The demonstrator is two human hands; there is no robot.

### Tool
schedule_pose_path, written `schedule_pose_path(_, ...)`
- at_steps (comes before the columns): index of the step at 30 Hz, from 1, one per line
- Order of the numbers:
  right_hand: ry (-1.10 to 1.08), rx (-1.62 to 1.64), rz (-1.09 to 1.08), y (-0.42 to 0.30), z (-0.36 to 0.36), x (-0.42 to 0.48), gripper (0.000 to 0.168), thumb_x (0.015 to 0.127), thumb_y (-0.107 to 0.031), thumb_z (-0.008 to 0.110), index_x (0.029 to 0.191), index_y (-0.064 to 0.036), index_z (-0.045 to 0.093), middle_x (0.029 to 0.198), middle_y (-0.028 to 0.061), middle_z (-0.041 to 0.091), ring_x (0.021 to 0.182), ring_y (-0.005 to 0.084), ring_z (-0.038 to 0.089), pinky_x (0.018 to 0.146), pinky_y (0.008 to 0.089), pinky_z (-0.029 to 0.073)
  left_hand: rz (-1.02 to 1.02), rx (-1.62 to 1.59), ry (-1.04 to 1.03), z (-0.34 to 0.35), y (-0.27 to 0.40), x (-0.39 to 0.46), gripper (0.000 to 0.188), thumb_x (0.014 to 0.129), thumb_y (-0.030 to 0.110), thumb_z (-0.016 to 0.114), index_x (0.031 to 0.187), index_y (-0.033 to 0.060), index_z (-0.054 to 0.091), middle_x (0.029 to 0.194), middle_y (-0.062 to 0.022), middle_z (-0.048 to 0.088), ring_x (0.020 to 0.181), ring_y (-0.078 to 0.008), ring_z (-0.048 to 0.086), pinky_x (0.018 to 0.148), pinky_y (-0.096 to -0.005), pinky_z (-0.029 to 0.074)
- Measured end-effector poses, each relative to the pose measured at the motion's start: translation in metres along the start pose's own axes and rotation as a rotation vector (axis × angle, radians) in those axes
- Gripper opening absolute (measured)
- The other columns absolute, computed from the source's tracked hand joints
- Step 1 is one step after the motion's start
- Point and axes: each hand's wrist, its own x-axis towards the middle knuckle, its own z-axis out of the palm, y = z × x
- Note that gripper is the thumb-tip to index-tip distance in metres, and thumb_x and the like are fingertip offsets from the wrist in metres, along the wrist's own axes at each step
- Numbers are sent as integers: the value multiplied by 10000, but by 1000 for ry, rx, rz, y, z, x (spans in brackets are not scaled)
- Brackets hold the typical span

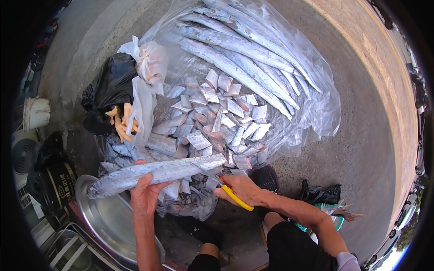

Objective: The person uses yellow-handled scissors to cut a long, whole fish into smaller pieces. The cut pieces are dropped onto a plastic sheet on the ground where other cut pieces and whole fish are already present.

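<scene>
My left hand (146, 193) grips the body of a long silvery hairtail fish (176, 167) from below, its thicker end over the metal basin. Yellow-handled scissors (237, 200) are in my right hand (244, 186). Their blades lie against the fish close to its cut, narrower end; how far they are closed cannot be told. Beyond the held fish spreads a heap of cut hairtail chunks (217, 125) on clear plastic sheeting (313, 128). Several long hairtails (237, 47) lie side by side at the far end of the sheeting.
A round steel basin (108, 216) stands at my lower left. Chicken feet (120, 127) stick out beside a black plastic bag (113, 81) and a tied whitish bag (152, 61). My shoe (266, 178) is near the chunks. At right, fish tails (346, 213) protrude over a turquoise basket (339, 222).
</scene>
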Motion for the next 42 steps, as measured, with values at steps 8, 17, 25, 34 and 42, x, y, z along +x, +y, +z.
schedule_pose_path(8, 195, 2, -77, 14, 18, -3, 594, 873, -492, 622, 601, 30, 540, 514, 233, 505, 486, 412, 554, 468, 435, 417, 9, -34, 0, 1, -10, 5, 464, 841, 52, 594, 1274, 93, 433, 1154, -183, 581, 1031, -371, 626, 766, -507, 596)
schedule_pose_path(17, 209, -15, -66, 15, 8, 9, 548, 871, -464, 635, 655, 31, 546, 559, 221, 508, 517, 372, 524, 495, 430, 398, 14, 3, -19, 3, -15, 7, 432, 841, 8, 544, 1250, 56, 414, 1120, -204, 568, 1008, -402, 626, 767, -530, 590)
schedule_pose_path(25, 158, -68, -43, 18, -2, 19, 557, 897, -461, 611, 656, 38, 551, 535, 179, 502, 457, 292, 479, 467, 405, 381, -2, -42, -17, 10, -17, 17, 444, 850, 25, 543, 1267, 82, 404, 1132, -198, 570, 1010, -397, 623, 783, -533, 583)
schedule_pose_path(34, 191, 234, 155, 26, 1, -11, 407, 923, -341, 592, 711, 3, 553, 582, 83, 511, 508, 162, 460, 477, 347, 372, 5, -140, 48, 13, -13, 25, 465, 849, 65, 585, 1282, 94, 420, 1152, -191, 584, 1029, -360, 628, 808, -492, 584)
schedule_pose_path(42, 74, 91, -5, 20, 25, -13, 559, 861, -526, 615, 819, 20, 506, 693, 200, 515, 655, 371, 552, 589, 431, 419, 4, -69, -15, 20, -30, 23, 435, 858, 20, 542, 1264, 79, 398, 1145, -192, 577, 1018, -347, 629, 834, -488, 570)
